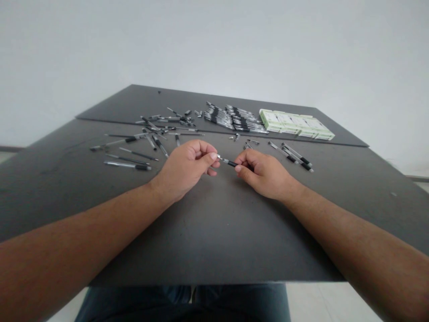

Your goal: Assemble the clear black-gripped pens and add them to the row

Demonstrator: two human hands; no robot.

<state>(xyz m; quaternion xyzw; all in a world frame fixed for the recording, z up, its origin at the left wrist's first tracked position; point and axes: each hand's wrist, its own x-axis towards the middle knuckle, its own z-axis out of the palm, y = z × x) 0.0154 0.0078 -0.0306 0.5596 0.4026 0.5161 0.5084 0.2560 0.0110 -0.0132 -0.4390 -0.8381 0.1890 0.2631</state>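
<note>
Working over a dark worktop [217, 241], a person held a pen [226, 162] between the left hand [192, 165] and the right hand [264, 172], at the middle of the scene. The left hand, thumb and fingers pinched together, gripped a small pale piece [218, 156] at the pen's left end, while the right hand was curled around the black grip [232, 164], hiding the rest. The step in hand looked to be work on the pen's end; whether the piece was going on or coming off could not be told. The next move seemed to call for a steady right hand and a straight line between piece and pen, as parts so slim could easily slip or skew. Loose pens and refills [174, 119] lay scattered to the left and far left, with three pens [297, 158] slanting to the right. On the far side, stacked rows of pens [219, 117] sat beside green-and-white boxes [295, 123].
</note>
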